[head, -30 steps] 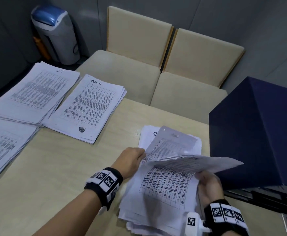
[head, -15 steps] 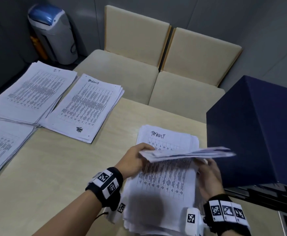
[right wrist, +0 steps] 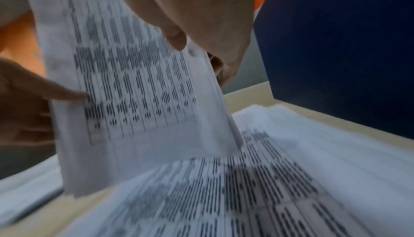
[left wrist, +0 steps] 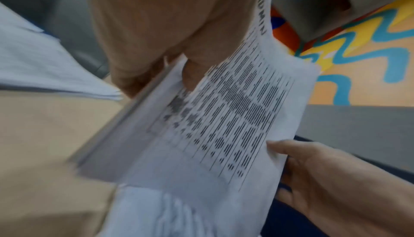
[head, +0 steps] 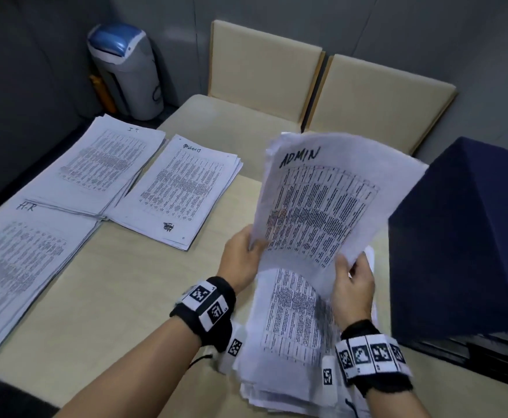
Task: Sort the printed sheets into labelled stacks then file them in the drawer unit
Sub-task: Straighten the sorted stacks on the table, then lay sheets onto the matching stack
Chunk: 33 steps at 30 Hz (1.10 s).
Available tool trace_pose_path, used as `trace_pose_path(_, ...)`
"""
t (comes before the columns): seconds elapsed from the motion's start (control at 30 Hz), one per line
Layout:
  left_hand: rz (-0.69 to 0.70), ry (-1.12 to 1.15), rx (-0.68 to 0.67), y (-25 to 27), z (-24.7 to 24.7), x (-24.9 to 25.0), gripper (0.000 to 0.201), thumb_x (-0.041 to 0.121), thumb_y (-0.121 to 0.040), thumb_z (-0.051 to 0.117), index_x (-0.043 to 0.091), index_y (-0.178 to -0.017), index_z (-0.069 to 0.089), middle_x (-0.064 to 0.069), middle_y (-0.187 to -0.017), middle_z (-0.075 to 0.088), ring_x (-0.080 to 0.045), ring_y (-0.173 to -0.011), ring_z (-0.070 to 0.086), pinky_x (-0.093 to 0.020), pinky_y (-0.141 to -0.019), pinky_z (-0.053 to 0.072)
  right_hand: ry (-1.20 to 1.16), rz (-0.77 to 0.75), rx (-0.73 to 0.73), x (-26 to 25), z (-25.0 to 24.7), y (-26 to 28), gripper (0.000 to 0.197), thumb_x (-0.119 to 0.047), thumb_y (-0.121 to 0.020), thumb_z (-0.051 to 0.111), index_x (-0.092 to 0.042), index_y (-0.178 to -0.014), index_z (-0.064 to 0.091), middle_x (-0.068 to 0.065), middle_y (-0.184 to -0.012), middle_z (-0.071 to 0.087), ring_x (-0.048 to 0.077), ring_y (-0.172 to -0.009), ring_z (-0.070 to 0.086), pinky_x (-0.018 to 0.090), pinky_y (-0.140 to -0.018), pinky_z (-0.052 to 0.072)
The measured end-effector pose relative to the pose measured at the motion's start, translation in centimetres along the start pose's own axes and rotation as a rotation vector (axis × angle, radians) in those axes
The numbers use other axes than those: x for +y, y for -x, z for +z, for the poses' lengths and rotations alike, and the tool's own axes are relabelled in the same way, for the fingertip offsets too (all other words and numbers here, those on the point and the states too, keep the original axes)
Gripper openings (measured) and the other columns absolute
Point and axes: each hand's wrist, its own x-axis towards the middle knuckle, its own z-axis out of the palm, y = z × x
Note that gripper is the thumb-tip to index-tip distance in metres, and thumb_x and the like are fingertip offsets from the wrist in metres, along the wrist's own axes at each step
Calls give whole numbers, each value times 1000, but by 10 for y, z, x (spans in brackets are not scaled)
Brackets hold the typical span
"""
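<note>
The table (head: 102, 297) carries 3 sorted stacks along its left side: HR (head: 20, 254) nearest, IT (head: 108, 164) beyond it, and a third stack (head: 183, 191) just right of IT whose handwritten label is unreadable. The dark blue drawer unit (head: 469, 236) stands at the right, close beside the unsorted pile (head: 291, 327) that lies in front of the person.

Both hands hold a thin sheaf (head: 322, 200) headed ADMIN up off that pile, tilted toward the camera. The left hand (head: 240, 254) pinches its left edge, thumb on the printed face; the right hand (head: 352, 285) grips its lower right corner.

Sorting is the step in hand, likely at the point of reading the label. No ADMIN stack is visible, so the next move probably calls for starting 1.

Bare table between the third stack and the pile gives room. The sheaf's right edge is near the unit, and the HR stack runs out of view at the left.
</note>
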Motion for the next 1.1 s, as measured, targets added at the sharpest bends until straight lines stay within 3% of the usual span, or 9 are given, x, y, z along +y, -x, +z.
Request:
trace_pose_path(0.13,15,8,54,14,-43,-2,25,32,-97,54,11,-103,65,-12,-96,71,-33,-92,66,-52,-83,56,20,-56,-23,-6,31,12,8,-17,-106,50,-15,-100,57,-11,-83,60,-12,-68,54,10,-66,43)
trace_pose_path(0.2,5,15,123,15,-79,-8,16,24,-100,56,11,-102,65,-10,-92,70,-30,-85,66,-43,-76,58,-9,-55,-56,-7,47,22,14,-21,-106,50,-22,-93,55,-15,-78,57,-8,-67,52,10,-66,42)
trace_pose_path(0.3,-109,-75,175,31,-146,-39,12,18,-102,54,15,-100,65,-5,-79,59,-18,-63,50,-23,-54,45,43,66,-182,10,71,42,14,-30,-106,50,-22,-109,61,-11,-100,64,10,-96,59,27,-88,46)
trace_pose_path(0.5,-425,-413,210,102,-277,-134,10,17,-100,56,13,-101,65,-3,-70,62,-17,-56,54,-28,-53,44,398,195,-364,45,95,90,13,-31,-101,57,-20,-108,60,9,-123,59,26,-111,57,40,-101,45)
trace_pose_path(0.6,-497,-582,249,125,-310,-160,13,13,-98,55,7,-105,64,-9,-77,68,-26,-65,67,-36,-58,58,517,182,-346,47,96,101,17,-27,-99,62,-16,-111,63,13,-126,51,29,-108,58,41,-102,44)
trace_pose_path(0.73,-488,-788,278,126,-322,-166,11,11,-96,53,3,-102,58,-9,-79,65,-26,-67,64,-35,-63,58,633,169,-315,47,89,103,27,-29,-98,61,-11,-118,62,15,-130,49,28,-105,57,43,-103,45)
trace_pose_path(0.87,-476,-933,288,119,-313,-158,30,6,-89,55,2,-118,51,-13,-108,60,-27,-90,61,-38,-78,53,690,179,-277,53,76,103,27,-30,-97,62,-12,-118,61,17,-132,55,28,-105,59,49,-105,46)
trace_pose_path(0.97,-287,-1131,283,118,-297,-148,42,2,-74,58,7,-116,51,-11,-109,54,-28,-97,52,-41,-82,44,707,218,-236,58,62,108,27,-29,-96,64,-12,-117,61,20,-131,56,30,-107,59,51,-104,47)
trace_pose_path(1.1,-107,-1147,19,113,-261,-160,33,29,-95,52,17,-125,52,-1,-123,55,-22,-110,50,-35,-94,43,722,277,-181,59,40,116,23,-27,-96,64,-15,-115,60,21,-133,54,30,-107,58,47,-105,46)
